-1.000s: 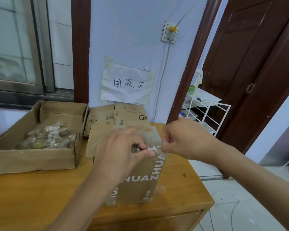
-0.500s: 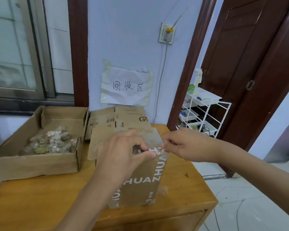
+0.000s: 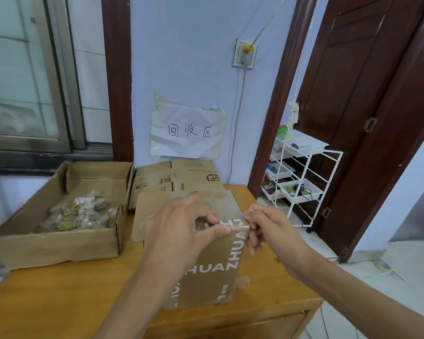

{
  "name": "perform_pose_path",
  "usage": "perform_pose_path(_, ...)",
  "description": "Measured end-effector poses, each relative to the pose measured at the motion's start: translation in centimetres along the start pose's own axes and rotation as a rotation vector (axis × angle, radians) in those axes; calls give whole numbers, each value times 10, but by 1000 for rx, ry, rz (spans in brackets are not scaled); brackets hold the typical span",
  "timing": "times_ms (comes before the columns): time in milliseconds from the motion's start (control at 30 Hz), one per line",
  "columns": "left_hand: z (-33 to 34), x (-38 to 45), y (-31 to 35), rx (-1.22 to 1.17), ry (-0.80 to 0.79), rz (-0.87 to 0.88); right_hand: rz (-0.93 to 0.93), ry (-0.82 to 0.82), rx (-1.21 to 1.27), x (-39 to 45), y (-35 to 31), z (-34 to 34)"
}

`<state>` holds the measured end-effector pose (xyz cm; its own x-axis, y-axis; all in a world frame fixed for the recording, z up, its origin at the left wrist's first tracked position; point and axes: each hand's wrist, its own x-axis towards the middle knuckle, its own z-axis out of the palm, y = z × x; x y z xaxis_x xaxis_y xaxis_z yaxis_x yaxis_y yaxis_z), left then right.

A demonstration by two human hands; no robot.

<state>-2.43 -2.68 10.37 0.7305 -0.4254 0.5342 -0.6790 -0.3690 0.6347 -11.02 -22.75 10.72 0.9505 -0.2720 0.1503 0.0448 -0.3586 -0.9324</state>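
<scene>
Diff vs 1 s ago: right hand (image 3: 272,233) has dropped from above and beside the top of the box (image 3: 206,272) onto its top right corner. Half a second ago it was partway down. Left hand (image 3: 181,231) is basically unchanged, same grip, same spot. The box hasn't shifted on the table (image 3: 59,297). The view has moved a bit, nothing else.

Now:
- The box stands upright near the front middle of the table, printed side facing the camera. One flap (image 3: 149,211) sticks out to the left, and the top is glossy with clear tape (image 3: 225,204).
- Left hand: fingers curled over the top front edge from above, thumb lying along that edge, gripping it.
- Right hand: thumb and forefinger pressed together, pinching at the top right corner. The other fingers are curled down the box's right side. Can't tell whether tape or only cardboard is between the fingertips.
- What's inside the box is not visible.

Containers:
- The open carton (image 3: 54,248) at the table's left holds a heap of crumpled clear wads (image 3: 81,214) toward its front.
- Flattened cardboard (image 3: 181,177) leans on the wall behind the box, under a paper sign (image 3: 187,132).
- The white rack (image 3: 304,172) on the floor at right has trays with small items, too small to identify.
- A loose scrap (image 3: 242,281) lies on the table by the box's lower right.
</scene>
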Motion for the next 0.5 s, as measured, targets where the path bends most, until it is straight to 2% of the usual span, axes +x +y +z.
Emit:
perform_pose_path(67, 0, 0, -2, -3, -3, 2, -2, 22, -64, 2, -3, 3)
perform_pose_path(200, -1, 0, -3, -7, -24, 5, -150, -18, -665, 16, -30, -6)
perform_pose_path(267, -2, 1, -2, -10, -25, -2, -161, -111, -831, 25, -41, -12)
perform_pose_path(367, -3, 4, -2, -23, -32, -3, -171, -246, -767, 37, -44, -22)
perform_pose_path(500, -2, 5, -2, -28, -56, 0, -202, -246, -760, 39, -42, -23)
